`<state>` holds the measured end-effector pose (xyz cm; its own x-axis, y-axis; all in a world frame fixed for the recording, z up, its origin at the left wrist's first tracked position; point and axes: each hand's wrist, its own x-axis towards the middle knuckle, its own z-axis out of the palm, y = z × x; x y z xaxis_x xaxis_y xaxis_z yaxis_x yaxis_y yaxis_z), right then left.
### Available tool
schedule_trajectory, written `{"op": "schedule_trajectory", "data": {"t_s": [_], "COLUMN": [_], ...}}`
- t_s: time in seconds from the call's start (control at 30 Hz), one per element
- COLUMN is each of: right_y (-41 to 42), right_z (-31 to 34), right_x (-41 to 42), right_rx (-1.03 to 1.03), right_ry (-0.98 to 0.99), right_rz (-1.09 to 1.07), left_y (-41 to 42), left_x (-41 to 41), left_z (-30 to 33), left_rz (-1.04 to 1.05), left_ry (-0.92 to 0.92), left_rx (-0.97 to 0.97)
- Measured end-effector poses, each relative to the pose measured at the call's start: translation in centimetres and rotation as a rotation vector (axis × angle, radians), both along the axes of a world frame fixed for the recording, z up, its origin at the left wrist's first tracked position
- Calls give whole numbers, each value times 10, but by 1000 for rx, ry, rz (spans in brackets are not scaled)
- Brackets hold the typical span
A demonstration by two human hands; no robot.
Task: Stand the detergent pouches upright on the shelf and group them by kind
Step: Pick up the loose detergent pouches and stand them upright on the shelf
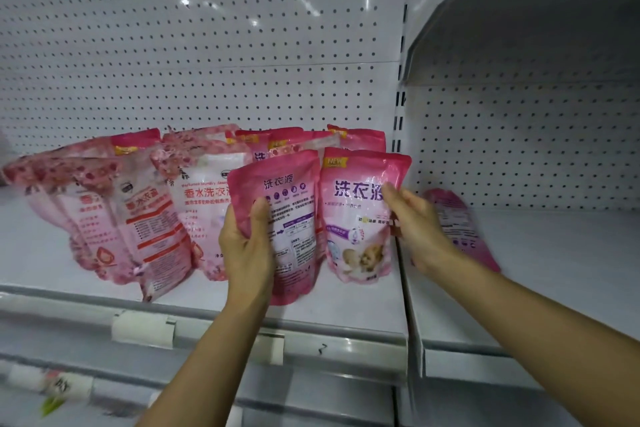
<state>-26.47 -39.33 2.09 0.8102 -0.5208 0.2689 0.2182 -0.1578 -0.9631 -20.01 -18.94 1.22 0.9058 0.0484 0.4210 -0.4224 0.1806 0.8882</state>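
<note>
My left hand [246, 243] grips a pink pouch [294, 225] by its left edge, back label facing me, lifted slightly above the shelf [346, 308]. To its right stands a matching pink pouch with purple lettering [356, 218], upright, and my right hand [414, 224] holds its right edge. More pouches of that kind [360, 139] stand behind. Left of them lean several floral pink-and-white pouches [121, 204], tilted. One pink pouch [457, 229] lies flat on the neighbouring shelf, partly hidden by my right hand.
White pegboard [207, 62] backs the shelf. An upright post [400, 114] divides this bay from the right bay, which has a higher shelf [519, 28] above. Price-tag holders [143, 329] line the front rail. A lower shelf shows below.
</note>
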Motion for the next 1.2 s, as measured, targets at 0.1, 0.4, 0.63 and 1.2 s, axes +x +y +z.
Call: {"op": "schedule_trajectory", "data": {"t_s": [0.1, 0.4, 0.63, 1.2], "right_y": [-26, -113, -125, -97], "right_z": [-19, -60, -64, 11], "right_x": [-15, -43, -63, -90], "right_rx": [-203, -1331, -1436, -1180], "right_ry": [-26, 651, 586, 363], "right_rz": [-51, -184, -234, -214], "left_y": [4, -8, -46, -76], "left_x": [-6, -58, -86, -84], "left_z": [-2, -17, -32, -31], "left_rz": [24, 94, -322, -399], "left_ry": [21, -558, -363, -358], "left_rx": [41, -24, 199, 508]}}
